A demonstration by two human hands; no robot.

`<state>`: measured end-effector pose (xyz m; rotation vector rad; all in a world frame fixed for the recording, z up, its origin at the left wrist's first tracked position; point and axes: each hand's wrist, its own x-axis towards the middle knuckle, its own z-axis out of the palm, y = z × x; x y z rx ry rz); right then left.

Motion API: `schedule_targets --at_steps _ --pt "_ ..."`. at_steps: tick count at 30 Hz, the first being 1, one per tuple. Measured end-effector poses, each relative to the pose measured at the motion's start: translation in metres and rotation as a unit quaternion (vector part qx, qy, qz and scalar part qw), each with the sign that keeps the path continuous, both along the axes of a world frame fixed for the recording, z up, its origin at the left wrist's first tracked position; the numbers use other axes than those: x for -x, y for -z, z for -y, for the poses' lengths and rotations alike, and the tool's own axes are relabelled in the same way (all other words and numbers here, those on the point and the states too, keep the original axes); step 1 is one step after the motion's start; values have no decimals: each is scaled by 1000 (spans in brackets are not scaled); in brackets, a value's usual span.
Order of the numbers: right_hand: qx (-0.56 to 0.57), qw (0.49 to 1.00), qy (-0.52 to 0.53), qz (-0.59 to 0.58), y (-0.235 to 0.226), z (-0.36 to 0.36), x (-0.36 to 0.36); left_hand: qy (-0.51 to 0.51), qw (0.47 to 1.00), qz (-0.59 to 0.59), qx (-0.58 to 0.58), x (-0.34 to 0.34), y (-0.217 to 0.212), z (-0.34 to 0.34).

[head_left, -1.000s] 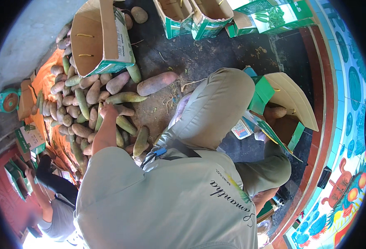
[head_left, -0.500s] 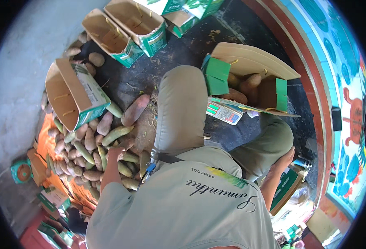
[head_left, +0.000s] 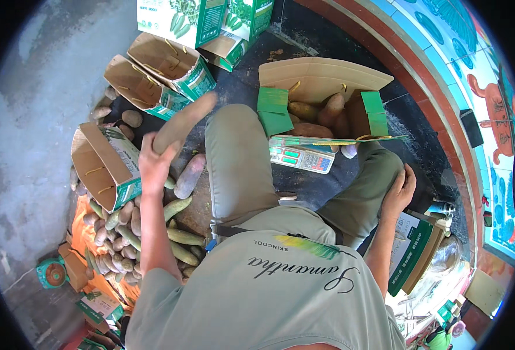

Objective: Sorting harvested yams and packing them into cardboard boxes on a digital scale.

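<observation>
Left forearm [head_left: 155, 233] extended forward, left hand [head_left: 154, 160] gripping long brownish vegetable [head_left: 186, 121], tilted; right hand [head_left: 398, 191] lies relaxed, unclenched, on right knee [head_left: 386, 161].

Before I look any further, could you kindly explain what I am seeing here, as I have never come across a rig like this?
There is no machine: these are a person's own bare hands, seen by a fisheye camera on the head, looking down, so straight edges bend near the rim. The left hand holds a long brownish vegetable; the right hand rests on the right knee. On the floor at left lies a pile of vegetables, partly over an orange sheet. Ahead, an open box holds more, with a scale's panel showing just in front.
</observation>
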<state>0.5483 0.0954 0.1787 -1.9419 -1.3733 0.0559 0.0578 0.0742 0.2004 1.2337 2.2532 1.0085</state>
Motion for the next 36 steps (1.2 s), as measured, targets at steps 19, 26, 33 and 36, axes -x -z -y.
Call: schedule_targets --at_steps 19,26,33,36 --pt "-11 999 -17 -36 7 4 -6 123 976 167 -68 -53 14 -64" --pt "-3 999 -37 -7 6 0 -7 -3 997 -36 67 56 146 64" --pt "17 999 -41 29 3 -2 -3 -50 896 -12 442 87 253 228" --pt "14 996 -48 69 3 -4 -2 -92 833 47 544 85 259 273"
